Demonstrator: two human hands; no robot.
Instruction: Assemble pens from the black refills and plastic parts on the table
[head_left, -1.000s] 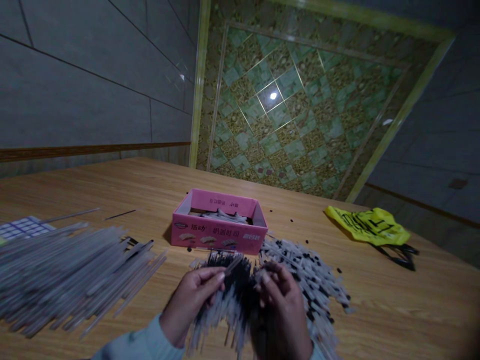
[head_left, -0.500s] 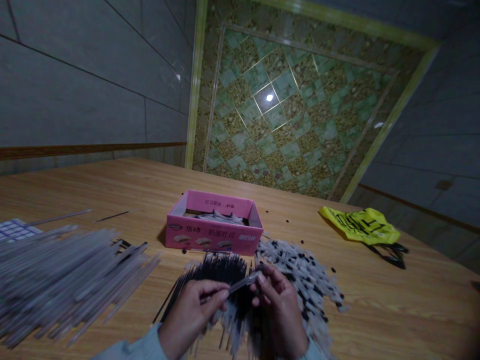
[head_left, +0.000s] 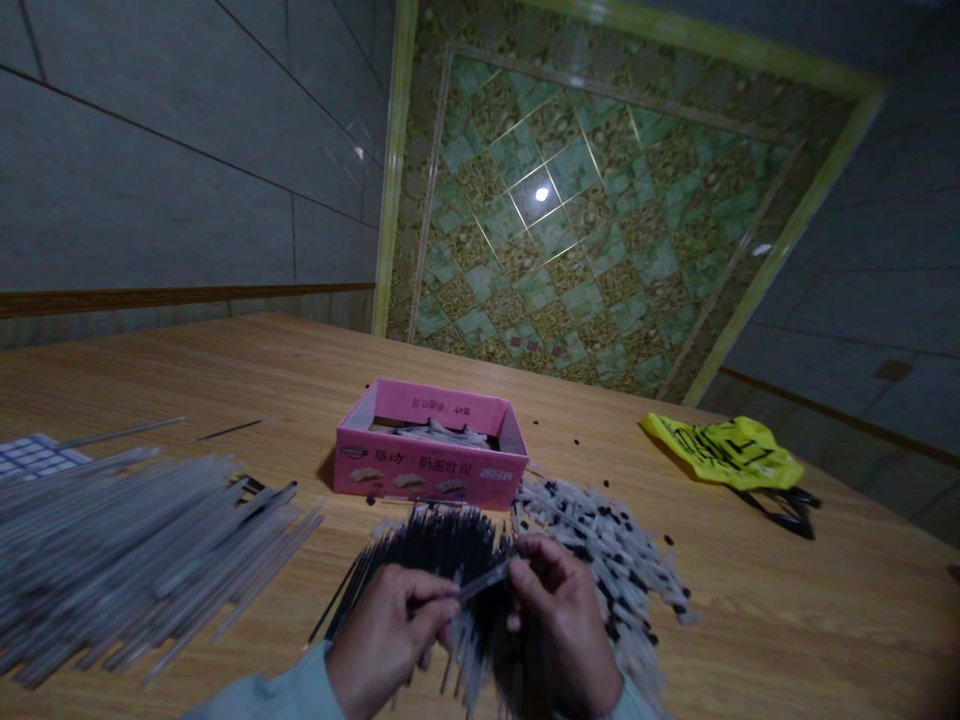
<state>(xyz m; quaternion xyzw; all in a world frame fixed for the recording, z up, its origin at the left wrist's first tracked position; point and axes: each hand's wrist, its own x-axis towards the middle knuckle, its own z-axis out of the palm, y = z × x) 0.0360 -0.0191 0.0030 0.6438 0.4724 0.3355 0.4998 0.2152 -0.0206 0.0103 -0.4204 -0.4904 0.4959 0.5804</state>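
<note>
Between my two hands stretches a short clear plastic tube (head_left: 484, 579), slanting up to the right. My left hand (head_left: 390, 630) pinches its lower end with thumb and forefinger. The thumb and fingers of my right hand (head_left: 566, 615) close on its upper end; the tip there is partly covered. Under both hands lies a pile of thin dark sticks (head_left: 427, 542), some with pale ends toward me. Just right of it spreads a heap of small whitish pieces with black caps (head_left: 600, 535).
A pink cardboard box (head_left: 431, 480) holding pale slender pieces stands behind the piles. Many long clear tubes (head_left: 150, 560) lie at the left, near a blue-checked cloth (head_left: 37, 457). A yellow plastic bag (head_left: 720, 450) with black handles lies at the right of the wooden table (head_left: 787, 600).
Both hands keep their grip on the tube with only slight finger shifts. The whole view has moved a little; the piles and box look the same.
</note>
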